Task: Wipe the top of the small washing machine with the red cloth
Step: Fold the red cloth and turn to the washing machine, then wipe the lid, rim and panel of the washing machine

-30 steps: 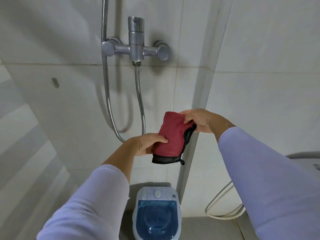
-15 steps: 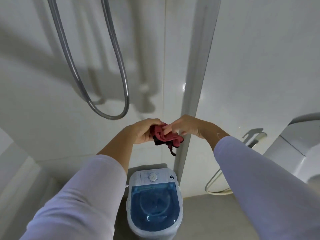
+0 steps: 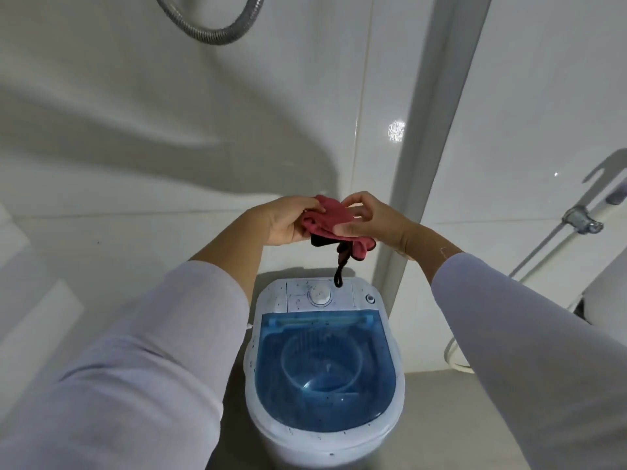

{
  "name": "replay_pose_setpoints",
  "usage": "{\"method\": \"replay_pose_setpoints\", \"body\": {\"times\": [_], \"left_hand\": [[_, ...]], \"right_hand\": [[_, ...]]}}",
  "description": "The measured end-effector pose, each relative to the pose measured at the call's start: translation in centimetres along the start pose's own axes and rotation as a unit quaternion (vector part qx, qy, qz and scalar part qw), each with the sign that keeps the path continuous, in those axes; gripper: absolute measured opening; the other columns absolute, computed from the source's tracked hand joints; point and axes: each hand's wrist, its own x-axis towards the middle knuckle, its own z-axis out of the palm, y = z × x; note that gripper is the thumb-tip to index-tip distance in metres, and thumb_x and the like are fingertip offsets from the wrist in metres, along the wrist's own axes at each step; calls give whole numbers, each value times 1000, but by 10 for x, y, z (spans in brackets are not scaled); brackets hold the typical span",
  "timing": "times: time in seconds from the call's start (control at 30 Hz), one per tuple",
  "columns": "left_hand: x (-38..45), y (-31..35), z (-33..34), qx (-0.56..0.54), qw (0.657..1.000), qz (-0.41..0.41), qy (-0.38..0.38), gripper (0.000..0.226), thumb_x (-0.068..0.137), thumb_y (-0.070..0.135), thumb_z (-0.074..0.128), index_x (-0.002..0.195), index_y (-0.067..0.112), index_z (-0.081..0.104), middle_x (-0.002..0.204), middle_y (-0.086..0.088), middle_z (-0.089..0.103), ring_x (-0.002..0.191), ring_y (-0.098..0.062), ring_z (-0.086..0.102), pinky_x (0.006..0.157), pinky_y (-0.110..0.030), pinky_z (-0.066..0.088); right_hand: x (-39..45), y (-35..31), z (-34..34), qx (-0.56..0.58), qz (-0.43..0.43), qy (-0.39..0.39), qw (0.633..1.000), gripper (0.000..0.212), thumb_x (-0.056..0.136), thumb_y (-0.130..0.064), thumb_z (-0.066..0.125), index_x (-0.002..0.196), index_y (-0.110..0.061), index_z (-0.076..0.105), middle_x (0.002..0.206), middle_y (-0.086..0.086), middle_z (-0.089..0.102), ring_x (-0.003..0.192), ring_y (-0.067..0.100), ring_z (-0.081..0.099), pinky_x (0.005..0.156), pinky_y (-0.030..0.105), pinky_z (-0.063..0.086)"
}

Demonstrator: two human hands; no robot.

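Both hands, left (image 3: pixel 288 222) and right (image 3: pixel 369 220), pinch the bunched cloth (image 3: pixel 330 220) above the washer (image 3: pixel 322 361). Fold it into a flat pad, then wipe its speckled lid (image 3: pixel 325 371).

The red cloth (image 3: pixel 327 218) looked soft and matt, a napped fabric with a black trim and loop. The small washing machine (image 3: pixel 324 364) was smooth white plastic flecked with dark specks, its lid (image 3: pixel 325 371) translucent glossy blue plastic. The wall tiles (image 3: pixel 237 113) were glossy and reflective; the shower hose (image 3: pixel 210 32) was ribbed shiny metal.
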Motion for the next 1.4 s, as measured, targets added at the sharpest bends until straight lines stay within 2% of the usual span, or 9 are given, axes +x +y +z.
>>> {"method": "replay_pose_setpoints", "body": {"times": [0.2,0.3,0.6,0.73,0.87,1.03,1.13,1.23,1.4], "left_hand": [[-10,-46,11,-45,999,21,-2,12,99,6,44,103,5,55,95,-12,63,85,-18,64,71,-27,59],[-28,-44,28,-15,999,29,-4,12,99,7,44,102,4,55,96,-12,63,87,-18,63,82,-30,55],[-78,-28,82,79,995,35,58,9,96,15,55,91,8,58,87,-7,61,76,-14,62,70,-22,56],[-81,-39,87,133,984,46,107,25,97,22,55,116,6,53,99,-11,63,83,-20,67,80,-31,55],[-68,-62,68,280,946,50,159,37,97,26,51,128,5,51,116,-6,60,101,-18,62,87,-32,51],[-44,-90,31,534,830,20,160,17,91,29,53,81,17,53,91,-5,52,84,-20,53,71,-28,41],[-19,-107,11,590,793,-28,146,34,90,30,59,123,20,55,124,-9,52,116,-23,50,96,-32,40],[2,-125,-5,593,791,-56,140,58,89,27,62,142,20,40,142,-6,45,123,-25,50,100,-35,44],[25,-144,-17,614,777,-64,122,69,89,23,64,148,19,30,145,-10,45,124,-28,51,96,-33,42]], "right_hand": [[-37,27,36,-101,-71,21,992,79,66,-13,84,125,-31,35,104,-4,53,99,40,65,72,42,59],[-60,23,40,-148,-103,69,981,82,62,-14,86,124,-29,34,93,-6,53,90,36,66,64,35,59],[-127,14,35,-231,-138,176,947,45,86,-20,63,127,-30,45,88,1,62,69,22,61,68,26,53],[-136,22,28,-257,-82,205,941,23,88,-36,58,109,-25,60,73,-1,62,77,26,64,79,36,52],[-127,45,22,-254,-6,236,938,25,84,-42,58,86,-18,65,63,-1,59,69,23,62,69,31,49],[-88,75,20,-265,87,261,924,38,80,-54,59,75,-16,62,63,1,58,64,23,60,52,24,42],[-62,91,22,-307,117,266,906,23,85,-37,59,99,-19,61,76,0,59,71,23,57,53,24,37],[-37,104,24,-323,124,265,900,28,86,-22,55,112,-31,57,88,2,60,77,25,57,62,28,41],[2,124,30,-376,146,237,884,28,87,-15,52,108,-31,63,83,1,59,72,23,55,59,25,39]]}}
